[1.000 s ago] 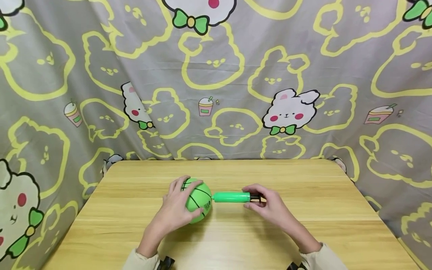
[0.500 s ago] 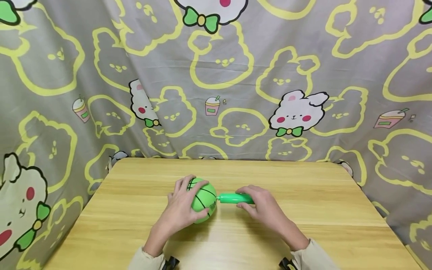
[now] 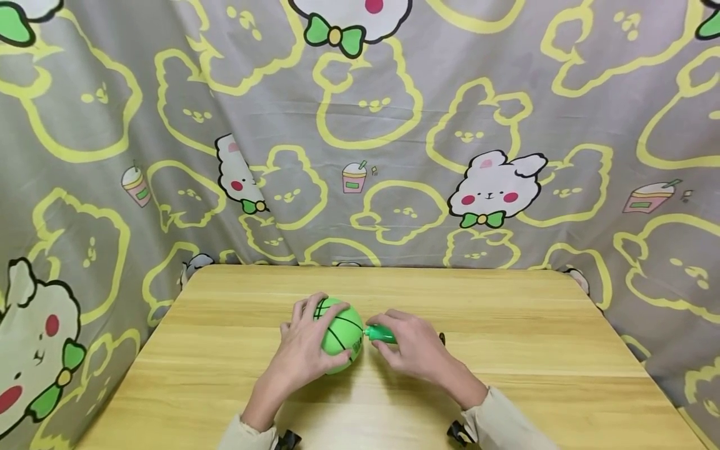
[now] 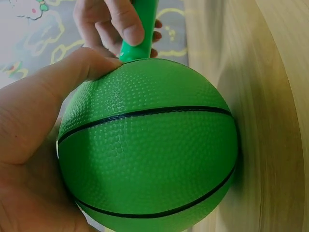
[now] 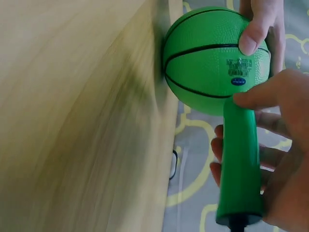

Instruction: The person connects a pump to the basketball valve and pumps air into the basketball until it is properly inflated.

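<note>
A small green basketball (image 3: 345,331) with black lines rests on the wooden table. My left hand (image 3: 304,347) grips it from the left, fingers over the top and thumb on the near side. Against the ball's right side points the nozzle end of a green hand pump (image 3: 382,334), lying level. My right hand (image 3: 419,350) holds the pump's barrel near that end, hiding most of it in the head view. In the right wrist view, the thumb (image 5: 263,94) lies along the barrel's front and the other fingers curl beneath. The barrel's black end cap (image 5: 239,219) shows there too.
The table (image 3: 506,325) has light wood grain and runs back to a grey curtain (image 3: 388,162) with yellow bear outlines and white rabbits. Black straps sit at both cuffs. A printed label (image 5: 239,70) marks the ball beside the pump.
My right hand has slid left along the pump, from its black handle end to the barrel close to the ball. The left hand keeps its grip; the head view has shifted slightly.
</note>
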The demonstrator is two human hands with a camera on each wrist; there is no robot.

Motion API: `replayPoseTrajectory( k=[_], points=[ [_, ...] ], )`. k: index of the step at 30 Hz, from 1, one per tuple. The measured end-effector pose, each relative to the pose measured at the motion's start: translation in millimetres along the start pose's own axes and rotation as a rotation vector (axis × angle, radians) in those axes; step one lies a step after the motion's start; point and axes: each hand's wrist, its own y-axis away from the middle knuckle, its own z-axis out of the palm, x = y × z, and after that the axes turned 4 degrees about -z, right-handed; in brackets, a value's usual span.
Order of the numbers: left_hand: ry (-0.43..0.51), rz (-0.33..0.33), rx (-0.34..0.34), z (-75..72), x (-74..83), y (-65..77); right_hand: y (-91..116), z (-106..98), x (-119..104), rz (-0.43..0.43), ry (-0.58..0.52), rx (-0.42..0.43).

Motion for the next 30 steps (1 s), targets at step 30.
replayPoseTrajectory(
  k=[30],
  points=[
    [-0.012, -0.007, -0.013, 1.4, 4.7, -0.3, -11, 14, -2, -0.015, -0.054, 0.074]
  ],
)
